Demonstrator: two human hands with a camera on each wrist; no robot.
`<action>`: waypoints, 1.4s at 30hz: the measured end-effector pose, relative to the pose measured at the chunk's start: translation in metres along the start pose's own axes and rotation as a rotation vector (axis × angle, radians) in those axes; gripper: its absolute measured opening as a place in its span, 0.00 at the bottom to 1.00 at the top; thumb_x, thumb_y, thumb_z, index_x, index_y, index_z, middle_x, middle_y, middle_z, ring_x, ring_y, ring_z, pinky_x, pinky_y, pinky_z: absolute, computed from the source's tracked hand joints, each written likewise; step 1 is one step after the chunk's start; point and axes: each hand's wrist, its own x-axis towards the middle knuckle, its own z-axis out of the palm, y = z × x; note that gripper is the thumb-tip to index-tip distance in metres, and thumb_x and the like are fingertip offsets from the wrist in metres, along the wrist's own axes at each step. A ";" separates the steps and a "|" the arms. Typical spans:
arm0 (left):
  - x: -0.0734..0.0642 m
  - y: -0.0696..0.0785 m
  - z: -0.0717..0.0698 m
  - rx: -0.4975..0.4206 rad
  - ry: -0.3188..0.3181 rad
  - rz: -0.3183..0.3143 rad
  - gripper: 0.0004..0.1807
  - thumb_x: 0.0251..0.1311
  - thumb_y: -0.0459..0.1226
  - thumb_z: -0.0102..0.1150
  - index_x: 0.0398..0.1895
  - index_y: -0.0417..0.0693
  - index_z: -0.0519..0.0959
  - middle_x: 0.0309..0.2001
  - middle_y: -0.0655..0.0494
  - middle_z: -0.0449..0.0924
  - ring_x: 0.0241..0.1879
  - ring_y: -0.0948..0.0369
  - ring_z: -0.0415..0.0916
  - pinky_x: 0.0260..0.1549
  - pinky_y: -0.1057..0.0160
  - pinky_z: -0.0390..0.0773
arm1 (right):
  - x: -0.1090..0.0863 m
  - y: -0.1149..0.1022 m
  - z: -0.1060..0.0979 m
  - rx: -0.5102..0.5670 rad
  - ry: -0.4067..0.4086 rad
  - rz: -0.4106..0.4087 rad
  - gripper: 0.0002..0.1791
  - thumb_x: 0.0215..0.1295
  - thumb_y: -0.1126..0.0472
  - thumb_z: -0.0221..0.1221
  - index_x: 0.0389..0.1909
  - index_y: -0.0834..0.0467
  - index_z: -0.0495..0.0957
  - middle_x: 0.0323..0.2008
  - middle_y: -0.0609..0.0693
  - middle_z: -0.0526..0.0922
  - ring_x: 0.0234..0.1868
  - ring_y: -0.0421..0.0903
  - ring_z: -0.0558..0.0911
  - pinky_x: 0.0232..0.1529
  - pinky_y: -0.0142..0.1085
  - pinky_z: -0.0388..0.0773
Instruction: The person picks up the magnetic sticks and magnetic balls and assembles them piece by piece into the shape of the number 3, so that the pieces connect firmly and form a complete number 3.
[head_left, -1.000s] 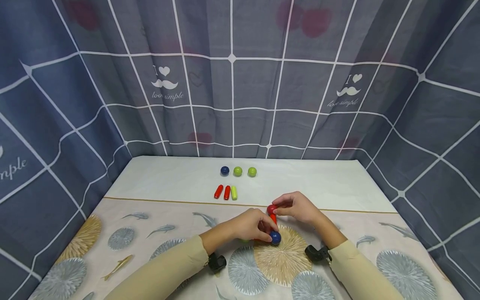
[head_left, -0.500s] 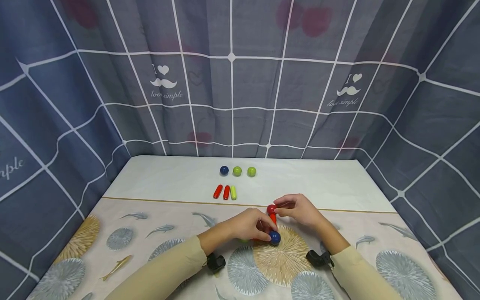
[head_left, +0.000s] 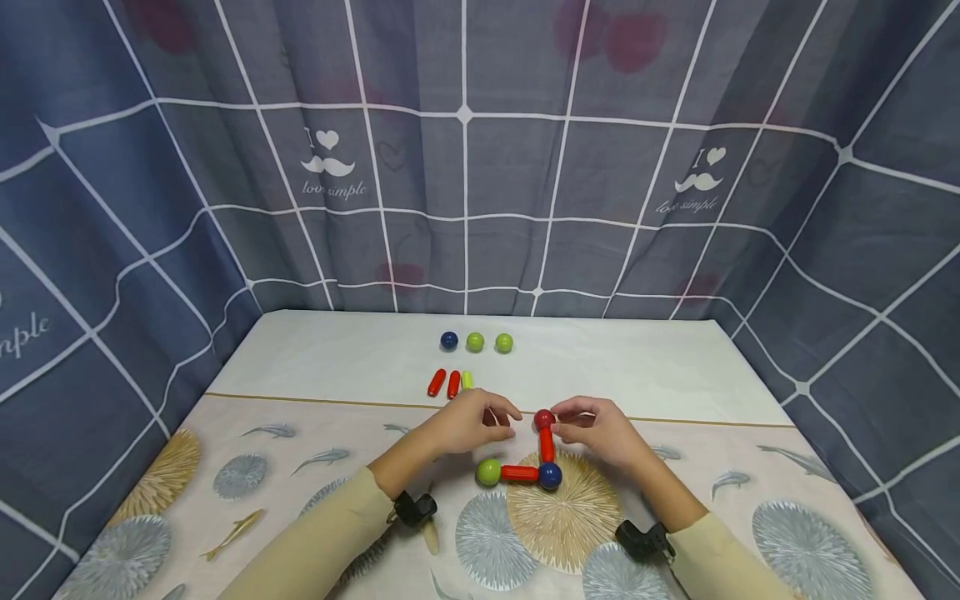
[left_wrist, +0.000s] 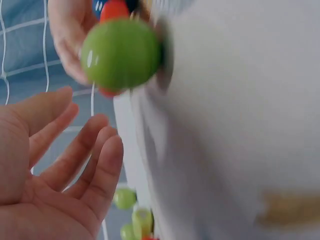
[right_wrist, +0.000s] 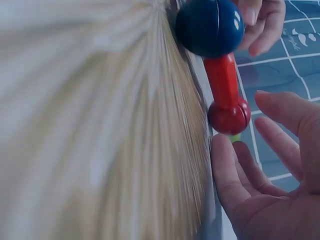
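Note:
An L-shaped chain lies on the patterned cloth: a green ball (head_left: 489,472), a red rod (head_left: 520,473), a blue ball (head_left: 550,476), a second red rod (head_left: 547,445) and a red ball (head_left: 544,419) at its far end. My left hand (head_left: 471,421) hovers beyond the green ball, holding nothing; its fingers are spread and loosely bent in the left wrist view. Beside the red ball is my right hand (head_left: 600,429), thumb and fingers parted. In the right wrist view, one fingertip (right_wrist: 222,145) is right at the red ball's underside.
On the white strip stand a blue ball (head_left: 449,341) and two green balls (head_left: 475,342). Nearer lie two red rods (head_left: 437,382) and a light green rod (head_left: 467,380), partly hidden by my left hand. A checked curtain (head_left: 465,167) encloses the back and sides.
My left hand has let go near the blue ball and moved left and away from me, uncovering the green ball and its rod. The right hand has loosened slightly at the red ball.

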 end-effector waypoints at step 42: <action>0.005 -0.078 -0.073 0.086 0.168 -0.388 0.22 0.61 0.36 0.69 0.59 0.46 0.82 0.43 0.46 0.82 0.30 0.59 0.78 0.32 0.65 0.79 | -0.020 -0.002 0.022 0.133 -0.036 0.072 0.24 0.61 0.65 0.71 0.58 0.68 0.80 0.41 0.59 0.85 0.36 0.46 0.86 0.35 0.38 0.87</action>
